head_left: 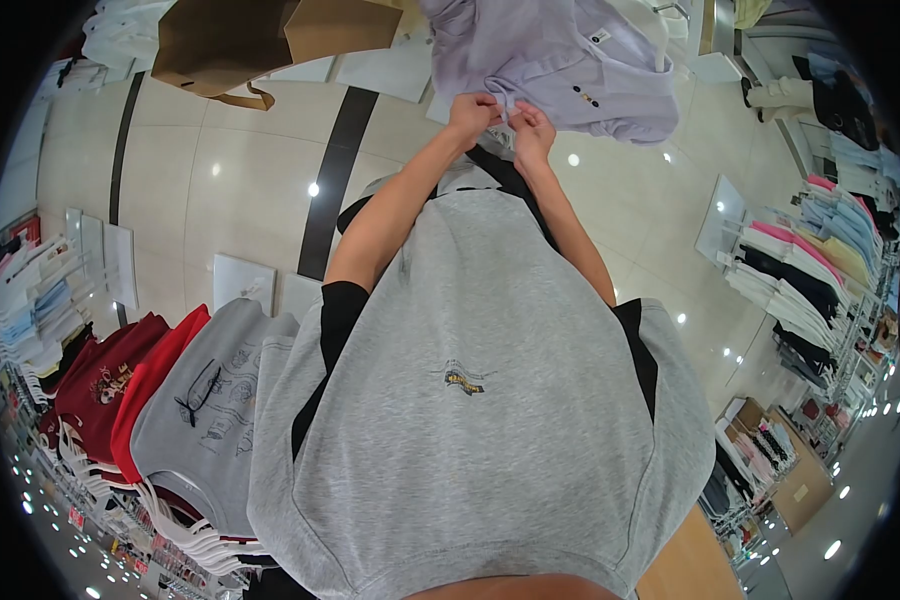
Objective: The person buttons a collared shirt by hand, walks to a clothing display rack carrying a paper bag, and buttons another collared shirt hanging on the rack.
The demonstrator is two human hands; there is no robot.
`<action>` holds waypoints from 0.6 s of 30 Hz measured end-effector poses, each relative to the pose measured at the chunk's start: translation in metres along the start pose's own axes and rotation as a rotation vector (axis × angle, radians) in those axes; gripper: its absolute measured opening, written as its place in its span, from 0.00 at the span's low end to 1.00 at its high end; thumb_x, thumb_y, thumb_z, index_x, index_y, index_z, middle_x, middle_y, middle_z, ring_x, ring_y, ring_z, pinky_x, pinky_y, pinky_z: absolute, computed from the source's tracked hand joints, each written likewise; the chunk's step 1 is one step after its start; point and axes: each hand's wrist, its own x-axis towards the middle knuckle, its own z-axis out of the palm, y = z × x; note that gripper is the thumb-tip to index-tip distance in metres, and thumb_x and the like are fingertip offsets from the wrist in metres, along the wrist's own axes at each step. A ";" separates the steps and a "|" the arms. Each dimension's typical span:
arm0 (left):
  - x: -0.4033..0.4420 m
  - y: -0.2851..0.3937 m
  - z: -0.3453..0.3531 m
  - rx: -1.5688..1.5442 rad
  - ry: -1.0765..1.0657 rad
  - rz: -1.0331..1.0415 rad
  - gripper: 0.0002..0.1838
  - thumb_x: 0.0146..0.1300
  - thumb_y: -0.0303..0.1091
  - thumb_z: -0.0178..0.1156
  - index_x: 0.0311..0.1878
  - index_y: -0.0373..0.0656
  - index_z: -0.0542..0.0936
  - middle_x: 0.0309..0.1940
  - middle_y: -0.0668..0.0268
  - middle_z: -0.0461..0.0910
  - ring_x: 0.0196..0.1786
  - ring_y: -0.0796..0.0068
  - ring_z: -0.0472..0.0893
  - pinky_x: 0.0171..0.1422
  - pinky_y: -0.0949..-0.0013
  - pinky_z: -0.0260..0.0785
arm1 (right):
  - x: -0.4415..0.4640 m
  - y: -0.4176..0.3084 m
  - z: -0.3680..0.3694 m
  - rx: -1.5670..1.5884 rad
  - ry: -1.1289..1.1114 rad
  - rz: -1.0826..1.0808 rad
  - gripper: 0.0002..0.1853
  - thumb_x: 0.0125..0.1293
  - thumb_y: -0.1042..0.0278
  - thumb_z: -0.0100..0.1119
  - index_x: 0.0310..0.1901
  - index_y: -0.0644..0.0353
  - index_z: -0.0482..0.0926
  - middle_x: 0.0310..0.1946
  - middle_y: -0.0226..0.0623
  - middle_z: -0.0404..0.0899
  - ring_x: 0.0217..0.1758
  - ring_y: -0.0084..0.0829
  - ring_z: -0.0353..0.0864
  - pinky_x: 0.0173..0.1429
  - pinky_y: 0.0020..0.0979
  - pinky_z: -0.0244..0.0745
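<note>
A lavender garment (530,60) with dark buttons and a small white label lies at the top centre. My left hand (474,116) pinches the near edge of this garment. Right beside it, my right hand (532,130) has its fingers closed on the same edge, the two hands almost touching. A grey sweatshirt (490,300) with a small printed emblem fills the middle of the view below both forearms.
Brown paper bag (240,45) at upper left. Hanging red and grey tops (210,390) on white hangers at lower left. Racks of folded and hung clothes (800,270) line the right. Tiled floor (260,180) lies between, with a dark stripe.
</note>
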 end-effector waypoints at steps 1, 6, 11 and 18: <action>-0.001 0.000 0.000 0.019 -0.002 0.002 0.04 0.58 0.20 0.63 0.36 0.30 0.80 0.32 0.62 0.79 0.35 0.71 0.81 0.38 0.70 0.80 | -0.001 -0.002 0.001 0.012 -0.004 0.024 0.10 0.61 0.80 0.61 0.45 0.67 0.78 0.31 0.31 0.78 0.32 0.21 0.75 0.37 0.21 0.71; -0.004 0.004 0.001 -0.006 -0.013 -0.028 0.05 0.60 0.20 0.61 0.39 0.32 0.79 0.34 0.64 0.78 0.37 0.72 0.81 0.44 0.70 0.79 | 0.000 -0.004 0.000 0.052 0.002 0.153 0.10 0.62 0.80 0.60 0.46 0.68 0.77 0.32 0.33 0.78 0.32 0.24 0.76 0.37 0.24 0.73; -0.005 0.004 0.001 -0.050 -0.035 -0.033 0.06 0.60 0.20 0.61 0.40 0.31 0.79 0.34 0.63 0.78 0.37 0.71 0.81 0.44 0.70 0.79 | 0.000 -0.004 0.001 0.079 0.034 0.180 0.11 0.62 0.80 0.59 0.47 0.68 0.77 0.32 0.34 0.77 0.31 0.24 0.77 0.36 0.25 0.74; -0.005 0.005 0.002 -0.042 -0.064 -0.027 0.08 0.59 0.21 0.61 0.41 0.31 0.79 0.36 0.63 0.79 0.39 0.72 0.80 0.45 0.71 0.77 | 0.002 0.000 -0.002 0.089 0.040 0.165 0.11 0.62 0.81 0.57 0.47 0.67 0.76 0.33 0.34 0.77 0.31 0.23 0.77 0.36 0.25 0.76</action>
